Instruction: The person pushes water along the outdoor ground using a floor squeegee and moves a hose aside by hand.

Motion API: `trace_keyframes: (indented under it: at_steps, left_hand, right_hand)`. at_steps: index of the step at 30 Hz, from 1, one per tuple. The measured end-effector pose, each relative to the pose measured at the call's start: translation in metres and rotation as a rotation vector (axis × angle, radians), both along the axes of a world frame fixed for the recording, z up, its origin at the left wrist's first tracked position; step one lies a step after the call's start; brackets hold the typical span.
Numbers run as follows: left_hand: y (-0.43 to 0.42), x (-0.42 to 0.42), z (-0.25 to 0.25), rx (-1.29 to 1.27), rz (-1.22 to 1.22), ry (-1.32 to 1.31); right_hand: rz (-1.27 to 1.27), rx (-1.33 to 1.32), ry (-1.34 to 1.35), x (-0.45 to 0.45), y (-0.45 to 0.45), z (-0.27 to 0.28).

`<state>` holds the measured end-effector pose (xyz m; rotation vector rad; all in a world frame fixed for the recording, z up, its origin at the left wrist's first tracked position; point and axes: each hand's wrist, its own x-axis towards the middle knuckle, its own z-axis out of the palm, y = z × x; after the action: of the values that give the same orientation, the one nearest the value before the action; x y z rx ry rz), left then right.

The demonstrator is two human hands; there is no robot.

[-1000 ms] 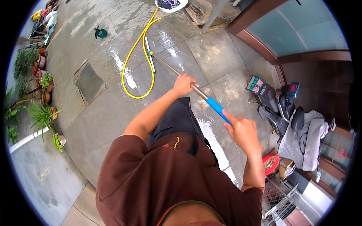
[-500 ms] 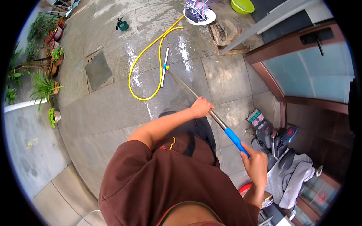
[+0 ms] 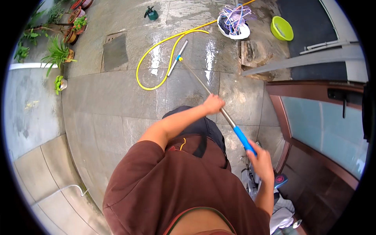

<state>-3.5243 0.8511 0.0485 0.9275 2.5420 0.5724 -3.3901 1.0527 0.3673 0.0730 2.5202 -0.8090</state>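
Wet paved floor (image 3: 102,102) spread under everything. Glass-paned door (image 3: 305,111) seen at right. Yellow hose (image 3: 148,89) laid in a loop on the floor. Squeegee (image 3: 228,118) held slantwise ahead of the body, its blade (image 3: 183,49) set down by the loop's right side; hose contact can't be told. Heaped white basin (image 3: 237,37), green bowl (image 3: 291,35), spray bottle (image 3: 152,15) parked farther off. Metal pole wrapped by left hand (image 3: 214,103); blue grip's end (image 3: 250,149) clasped by right hand (image 3: 261,158).

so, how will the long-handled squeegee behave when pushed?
The squeegee probably stays stiff: its pole looks straight and metallic. Its head likely glides, as the paving looks wet. It could snag the yellow hose, which lies close by.
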Motion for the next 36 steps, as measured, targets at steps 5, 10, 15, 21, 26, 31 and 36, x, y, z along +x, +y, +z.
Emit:
trace_keyframes:
  at_steps: [5,10,15,21,26,31,36]
  left_hand:
    - [0.005,0.009,0.018,0.052,-0.092,-0.104]
    - [-0.03,-0.062,-0.008,-0.043,0.034,0.006]
    - [-0.077,-0.158,-0.026,-0.188,0.086,-0.066]
    - [-0.132,-0.233,-0.061,-0.283,0.203,-0.062]
    - [-0.086,-0.235,-0.038,-0.21,-0.009,-0.028]
    - [-0.021,-0.224,0.009,0.118,-0.248,-0.103]
    - [-0.054,-0.267,-0.04,-0.03,-0.089,-0.052]
  right_hand:
    - [-0.21,0.028,-0.218,0.0,0.018,0.015]
    - [-0.158,0.037,-0.133,-0.072,-0.02,-0.02]
    - [-0.08,0.062,0.04,-0.151,-0.057,-0.068]
    - [-0.053,0.049,-0.11,-0.223,-0.113,-0.118]
    - [-0.267,-0.115,-0.168,-0.224,-0.056,-0.082]
    - [-0.541,-0.133,-0.28,-0.219,-0.039,0.018]
    - [-0.489,-0.211,-0.183,-0.232,-0.067,-0.057]
